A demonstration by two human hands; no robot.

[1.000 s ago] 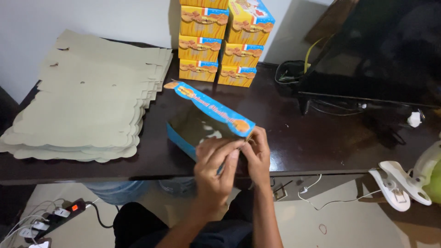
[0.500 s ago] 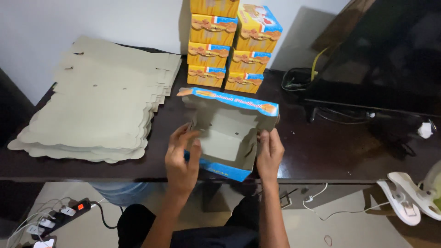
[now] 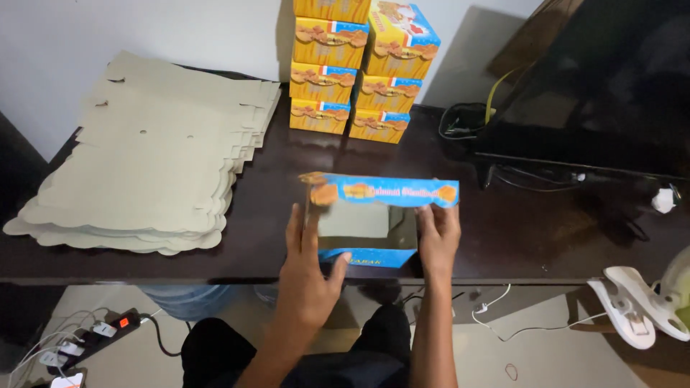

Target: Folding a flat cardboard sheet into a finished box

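Observation:
A blue and orange printed carton (image 3: 377, 192) stands open near the front edge of the dark table (image 3: 517, 237), its grey inside facing me. My left hand (image 3: 307, 269) grips the carton's left wall, thumb along the lower front edge. My right hand (image 3: 438, 237) holds its right wall, fingers up along the side. Both hands are closed on the same carton.
A thick pile of flat grey carton blanks (image 3: 154, 154) covers the table's left part. Finished orange and blue boxes (image 3: 356, 65) are stacked at the back centre. A black monitor (image 3: 604, 86) with cables stands at right. A power strip (image 3: 93, 334) lies on the floor.
The carton has been turned and squared up so its long printed flap faces across the top. My hands have spread from one corner to its two sides.

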